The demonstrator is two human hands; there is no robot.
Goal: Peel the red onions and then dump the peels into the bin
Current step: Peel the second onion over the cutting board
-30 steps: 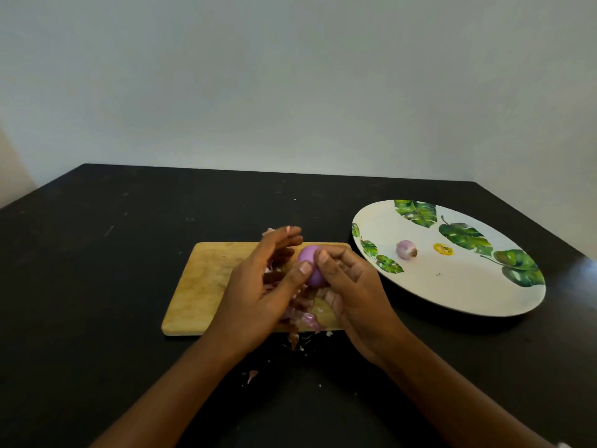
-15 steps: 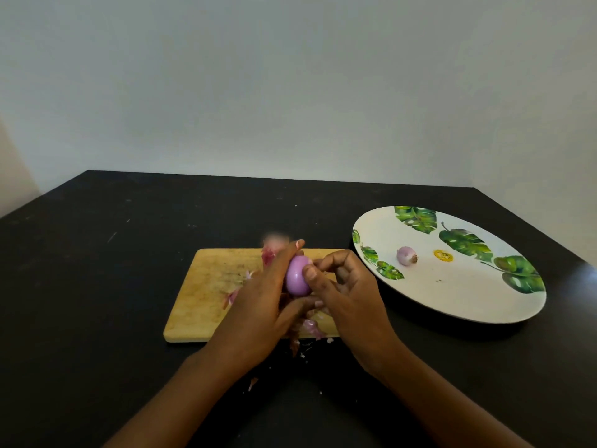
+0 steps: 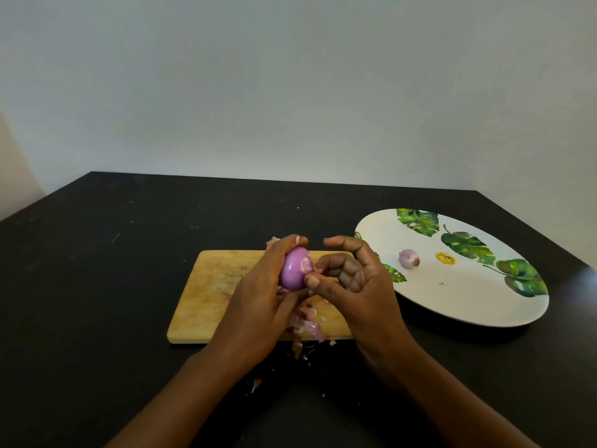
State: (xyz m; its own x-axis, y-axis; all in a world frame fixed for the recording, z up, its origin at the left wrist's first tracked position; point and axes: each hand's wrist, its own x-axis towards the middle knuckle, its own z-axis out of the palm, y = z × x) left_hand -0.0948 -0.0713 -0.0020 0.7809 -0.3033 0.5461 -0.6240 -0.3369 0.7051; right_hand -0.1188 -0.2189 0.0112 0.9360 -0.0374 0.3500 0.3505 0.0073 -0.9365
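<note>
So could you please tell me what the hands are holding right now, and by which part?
The left hand grips the onion around its left side and back. The right hand pinches skin at its right side.

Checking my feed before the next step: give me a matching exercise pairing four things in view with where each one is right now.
Things:
1. red onion
2. small onion
3. peels
4. cutting board

Places:
A. on the leaf-print plate
B. flat on the black table, under the hands
C. gripped in the left hand, with the right hand picking at it
D. heaped at the board's near edge, a few bits on the table

Pairs: 1-C, 2-A, 3-D, 4-B
</note>
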